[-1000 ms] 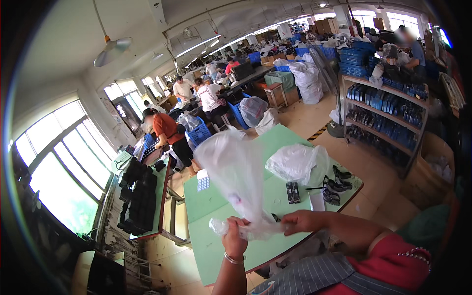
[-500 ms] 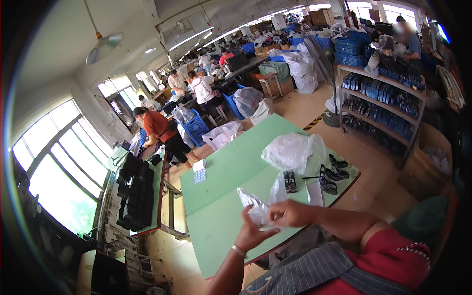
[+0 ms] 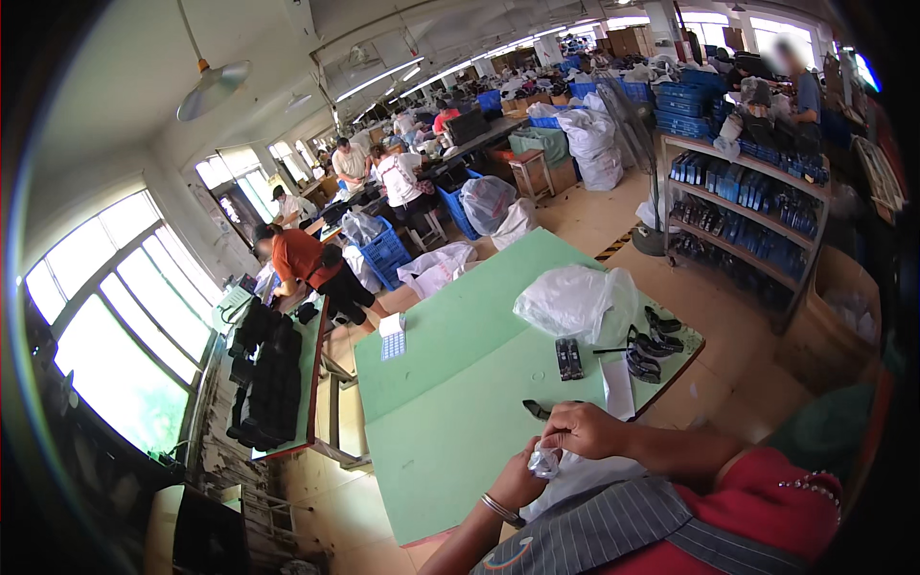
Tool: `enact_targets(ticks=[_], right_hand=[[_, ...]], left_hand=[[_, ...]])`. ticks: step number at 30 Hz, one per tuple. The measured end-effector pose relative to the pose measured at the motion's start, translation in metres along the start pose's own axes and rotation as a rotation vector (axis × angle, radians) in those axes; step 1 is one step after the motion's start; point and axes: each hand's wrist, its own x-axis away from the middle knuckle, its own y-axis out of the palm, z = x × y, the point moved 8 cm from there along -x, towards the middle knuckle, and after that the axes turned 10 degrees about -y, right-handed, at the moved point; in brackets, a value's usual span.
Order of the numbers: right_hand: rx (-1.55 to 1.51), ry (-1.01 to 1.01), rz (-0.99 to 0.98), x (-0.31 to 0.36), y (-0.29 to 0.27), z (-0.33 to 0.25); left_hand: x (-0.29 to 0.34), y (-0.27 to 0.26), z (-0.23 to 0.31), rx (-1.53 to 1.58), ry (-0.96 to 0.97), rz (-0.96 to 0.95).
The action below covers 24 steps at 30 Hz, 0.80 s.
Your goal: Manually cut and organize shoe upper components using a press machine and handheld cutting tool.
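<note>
A small clear plastic bag (image 3: 543, 464) is bunched up between my two hands, close to the table's near edge. My left hand (image 3: 516, 479) is closed round it from the left, with a bangle on the wrist. From the right, my right hand (image 3: 583, 428) pinches at the top of the same bag. Just beyond the right fingers lies a dark, pointed piece (image 3: 536, 409) on the green table (image 3: 431, 450); its far end shows but I cannot tell its kind. More translucent plastic (image 3: 586, 476) spreads below my hands, partly hidden by the right arm.
On the table stand a large translucent bag (image 3: 578, 302), a black packaged item (image 3: 568, 359), several black curved pieces (image 3: 647, 356), white paper (image 3: 618, 388) and a blue-white pad (image 3: 393, 343). A shelf rack (image 3: 747, 206) stands right. A co-worker (image 3: 307, 264) bends over the left table.
My hands have drawn closer together and nearer my body. The bag, spread out before, is now bunched between them. A dark pointed piece now shows by my right hand.
</note>
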Motion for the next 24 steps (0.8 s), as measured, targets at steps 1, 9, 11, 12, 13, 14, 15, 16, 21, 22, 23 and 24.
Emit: enact_targets(ticks=[1, 9, 11, 12, 13, 14, 15, 16, 21, 22, 23, 24], right_hand=[[0.03, 0.015, 0.041, 0.0, -0.002, 0.001], [-0.118, -0.152, 0.03, 0.006, 0.008, -0.009], [-0.258, -0.116, -0.059, 0.012, 0.03, 0.004], [-0.262, -0.115, -0.059, 0.016, 0.042, 0.009], [-0.388, 0.09, -0.1, 0.024, 0.059, 0.028], [-0.513, 0.296, -0.141, 0.033, 0.072, 0.042], [-0.32, 0.239, -0.232, 0.033, 0.074, 0.041], [-0.322, 0.241, -0.233, 0.033, 0.075, 0.041], [-0.239, 0.238, -0.153, 0.017, 0.076, 0.025], [-0.232, 0.249, -0.124, 0.016, 0.077, 0.024], [-0.246, 0.27, -0.098, 0.015, 0.081, 0.025], [-0.25, 0.275, -0.097, 0.015, 0.085, 0.027]], left_hand=[[0.0, 0.006, -0.007, 0.067, -0.192, -0.149], [0.024, 0.007, -0.039, 1.136, -0.439, -0.214], [0.031, 0.003, -0.02, 0.807, -0.303, -0.256], [0.035, 0.004, -0.014, 0.648, -0.236, -0.269], [0.034, 0.002, -0.01, 0.743, -0.141, -0.198], [0.036, 0.001, -0.009, 0.743, -0.14, -0.203], [0.039, -0.008, -0.004, 0.717, -0.101, -0.151], [0.042, -0.016, -0.002, 0.69, -0.061, -0.099], [0.053, -0.041, -0.007, 0.291, 0.172, 0.219], [0.052, -0.041, -0.007, 0.294, 0.17, 0.214], [0.057, -0.048, -0.001, 0.104, 0.266, 0.352], [0.063, -0.051, 0.007, -0.09, 0.359, 0.487]])
